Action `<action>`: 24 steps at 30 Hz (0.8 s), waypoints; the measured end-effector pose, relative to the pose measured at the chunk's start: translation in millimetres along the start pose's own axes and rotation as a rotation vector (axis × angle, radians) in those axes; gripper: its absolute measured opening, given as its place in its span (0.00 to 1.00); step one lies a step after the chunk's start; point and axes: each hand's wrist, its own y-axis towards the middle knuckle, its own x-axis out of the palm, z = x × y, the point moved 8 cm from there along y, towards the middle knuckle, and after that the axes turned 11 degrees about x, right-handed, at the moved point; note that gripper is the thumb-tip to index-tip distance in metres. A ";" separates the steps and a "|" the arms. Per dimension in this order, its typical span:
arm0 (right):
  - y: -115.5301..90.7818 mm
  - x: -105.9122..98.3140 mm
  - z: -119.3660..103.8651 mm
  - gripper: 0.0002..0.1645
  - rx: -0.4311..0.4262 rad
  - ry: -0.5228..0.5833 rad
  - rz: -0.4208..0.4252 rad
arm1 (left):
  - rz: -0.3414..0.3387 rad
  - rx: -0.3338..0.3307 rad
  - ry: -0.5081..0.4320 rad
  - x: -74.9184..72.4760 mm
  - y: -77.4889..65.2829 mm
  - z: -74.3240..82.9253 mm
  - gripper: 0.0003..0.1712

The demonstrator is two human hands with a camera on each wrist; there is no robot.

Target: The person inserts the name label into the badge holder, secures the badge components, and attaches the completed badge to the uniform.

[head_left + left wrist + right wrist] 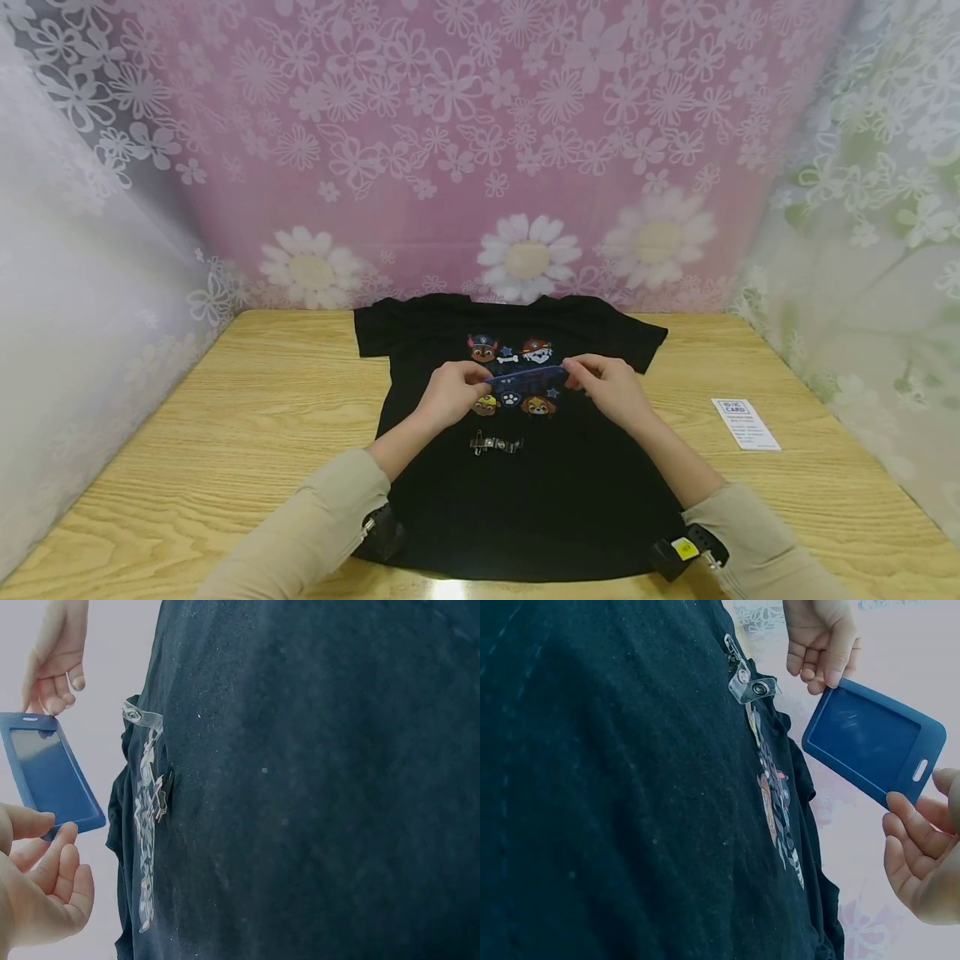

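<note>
A blue badge holder (525, 381) with a clear window hangs level above the black T-shirt (540, 508), held between both hands. My left hand (456, 393) pinches one corner between thumb and fingertips. The right hand (609, 387) pinches the other end, beside the small slot, as the right wrist view shows on the holder (866, 739). In the left wrist view the window of the holder (56, 776) looks see-through, with no card in it. Below the hands, a clear strap clip (497, 445) with snaps and a safety pin lies on the shirt.
A white card (746, 423) with printed text lies on the wooden table (285, 417), right of the shirt. Cartoon dog faces are printed on the shirt's chest. Floral curtains (450, 167) enclose the table at the back and both sides.
</note>
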 end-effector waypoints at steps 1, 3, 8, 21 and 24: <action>0.0 1.1 0.2 0.19 0.002 0.003 -0.006 | 0.004 -0.003 -0.003 -0.4 -0.1 -0.1 0.06; 0.0 3.1 0.5 0.19 0.004 -0.002 -0.016 | 0.008 -0.009 -0.009 -1.0 -0.2 -0.5 0.06; 0.3 6.7 1.6 0.16 0.019 0.016 -0.050 | 0.012 -0.012 -0.027 -1.1 -0.2 -2.5 0.08; 1.6 10.9 2.0 0.12 0.027 0.030 -0.078 | 0.028 -0.002 -0.039 -2.9 -1.9 -4.1 0.07; 2.7 11.9 2.0 0.12 0.021 0.043 -0.070 | 0.037 -0.002 -0.038 -3.9 -2.2 -3.7 0.06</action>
